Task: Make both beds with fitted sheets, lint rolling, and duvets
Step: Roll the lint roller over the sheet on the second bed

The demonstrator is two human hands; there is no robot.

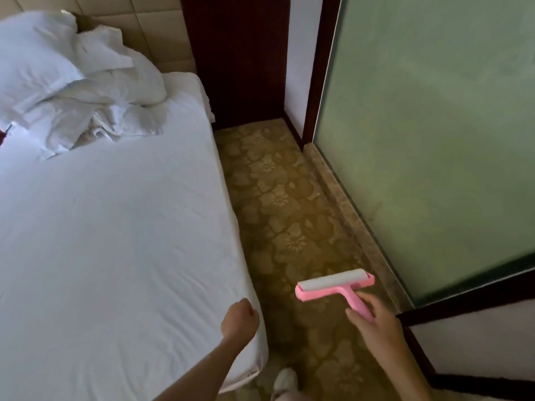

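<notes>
Floral carpet (278,198) beside bed (115,227); right hand (373,322) grips pink lint roller (335,283).

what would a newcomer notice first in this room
The pink plastic lint roller with its white roll, gripped by the right hand over the brown floral carpet at lower right, stands out first. Next comes the smooth white fitted sheet filling the left, with a crumpled heap of white pillows and linen at its head, upper left.
</notes>
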